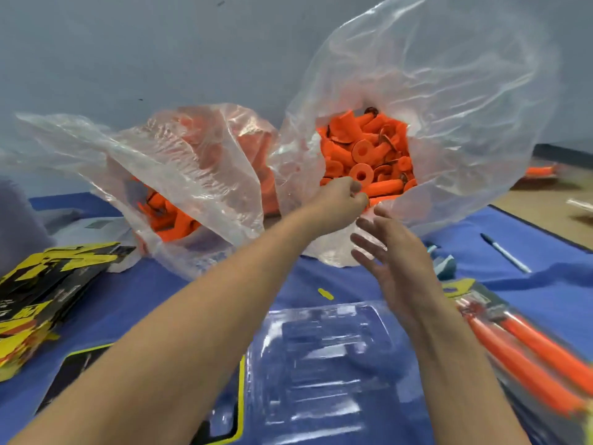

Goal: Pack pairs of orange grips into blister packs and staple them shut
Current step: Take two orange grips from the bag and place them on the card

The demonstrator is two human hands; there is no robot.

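An orange grip [385, 188] is held at its near end by the left hand [341, 200], whose fingers are curled round it at the mouth of a large clear bag [465, 123]. The rest of the grip lies on the heap of orange grips [364, 152] that fills this bag. How far it is lifted from the heap cannot be told. The right hand [393, 252] is held just below and beside the left, palm turned inward, fingers straight and spread, with nothing in it; its fingertips are near the bag's lower lip.

A second clear bag [179, 162], also loaded with orange grips, is slumped to the left, touching the first. An empty clear blister pack [324, 354] is laid open on the blue cloth [192, 303] below both forearms. A stack of yellow-and-black cards [41, 284] is seen at the left edge, and filled packs [529, 351] with orange grips inside are piled at the right. A pen [505, 253] is lying on the cloth beyond them, and a small yellow scrap [325, 293] is seen between the blister pack and the bags.
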